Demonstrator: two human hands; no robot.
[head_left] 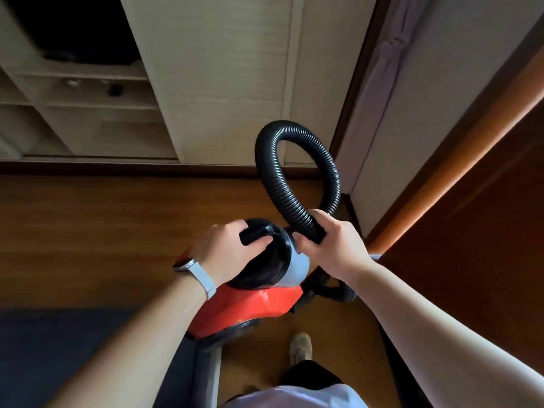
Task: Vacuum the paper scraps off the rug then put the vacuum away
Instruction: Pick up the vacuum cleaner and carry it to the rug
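Note:
A small red vacuum (250,307) with a black and grey front end is held up above the wooden floor in the middle of the head view. My left hand (223,248) grips the black nozzle port at its front. My right hand (329,245) is closed around the end of the black ribbed hose (273,178), which loops upward in an arc and comes back down behind that hand. The dark blue rug (59,348) lies at the lower left. No paper scraps show on the visible part of it.
A pale wardrobe (220,78) with an open shelf section stands ahead across the floor. A dark wooden door (471,231) stands at the right, with a curtain (382,69) beside it. My foot (300,346) is on the floor below the vacuum.

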